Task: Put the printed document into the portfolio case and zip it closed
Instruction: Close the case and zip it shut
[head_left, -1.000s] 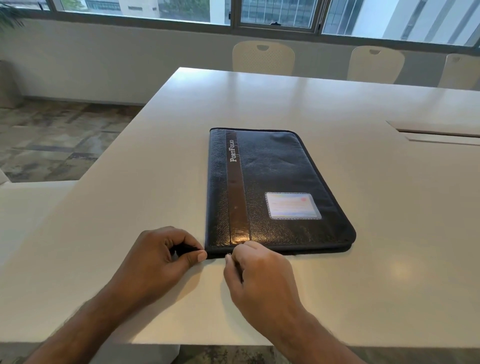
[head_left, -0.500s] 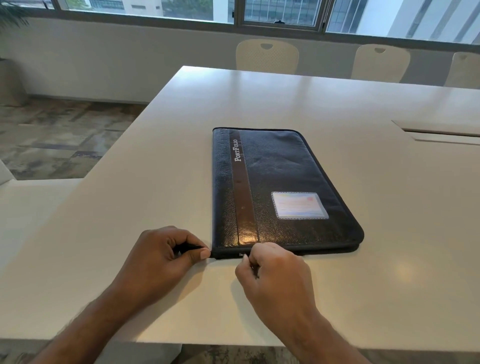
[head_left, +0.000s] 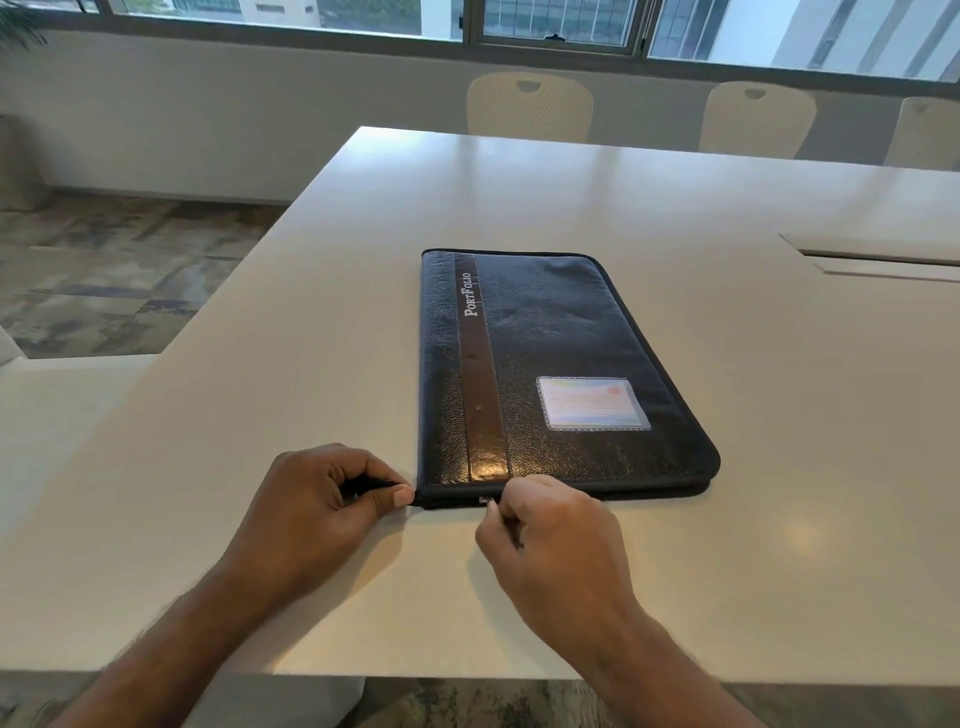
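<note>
Chairs (head_left: 530, 111) beyond portfolio case (head_left: 561, 374)

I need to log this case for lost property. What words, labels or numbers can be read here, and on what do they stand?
"PortFolio": pale letters running lengthwise along the brown strip on the cover of the black portfolio case.
Card in the clear window pocket on the cover: faint printed lines, too blurred to read.
No other text shows.

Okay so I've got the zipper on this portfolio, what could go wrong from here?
1. The left hand pinches only the near left corner of the portfolio case, so a hard pull may slide it on the smooth table.
2. The right hand hides most of the zipper pull, so a snag might go unseen.
</note>
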